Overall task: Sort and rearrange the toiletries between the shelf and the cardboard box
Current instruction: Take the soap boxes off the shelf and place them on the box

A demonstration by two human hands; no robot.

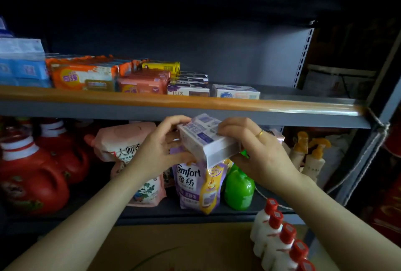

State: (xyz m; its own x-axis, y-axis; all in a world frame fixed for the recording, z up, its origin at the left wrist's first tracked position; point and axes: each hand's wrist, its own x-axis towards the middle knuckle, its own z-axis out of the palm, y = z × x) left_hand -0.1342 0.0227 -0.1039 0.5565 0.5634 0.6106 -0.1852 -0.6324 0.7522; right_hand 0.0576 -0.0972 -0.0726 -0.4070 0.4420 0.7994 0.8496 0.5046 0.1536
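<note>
Grey metal shelf [195,116], upper tier: orange wrapped soap packs [84,73], stacked Lux boxes [188,85]. Lower tier: red detergent jugs [32,175], pink refill pouch [130,147], green bottle [238,190]. Left hand [161,148] and right hand [258,151] together grip a tilted pale purple cardboard soap box [208,140] just below the upper tier's edge.

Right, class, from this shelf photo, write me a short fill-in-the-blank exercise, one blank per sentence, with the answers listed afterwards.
1. The small purple and white box is held by ____ hands.
2. The ring sits on a finger of the ____ hand.
3. The jugs at the left of the lower shelf are ____ in colour.
4. The bottle beside the Comfort pouch is ____ in colour.

Missing words: both; right; red; green
</note>
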